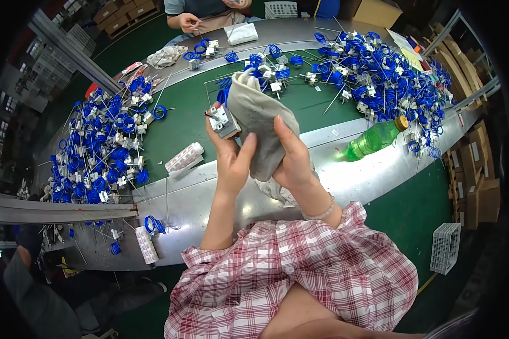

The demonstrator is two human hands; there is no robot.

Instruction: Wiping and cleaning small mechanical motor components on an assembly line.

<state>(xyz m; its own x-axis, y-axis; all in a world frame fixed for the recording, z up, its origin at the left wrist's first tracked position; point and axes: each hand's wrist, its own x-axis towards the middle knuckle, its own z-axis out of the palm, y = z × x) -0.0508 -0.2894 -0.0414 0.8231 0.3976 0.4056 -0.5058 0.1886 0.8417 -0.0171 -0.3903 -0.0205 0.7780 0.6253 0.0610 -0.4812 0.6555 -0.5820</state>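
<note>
Fingers of right hand point(291, 155) gripping limp grey cloth point(259, 121), left hand point(229, 152) clasping boxy metal part point(223, 120).

The cloth point(258, 121) is covering the right hand's point(288, 155) palm and part of the grey part point(223, 120). The picture's top edge is cutting off the co-worker point(205, 12). The blue pieces point(102, 150) are blurring together.

white-pink packet point(184, 158) on belt | white packet point(146, 244) near edge | brown cartons point(484, 169) right
</note>
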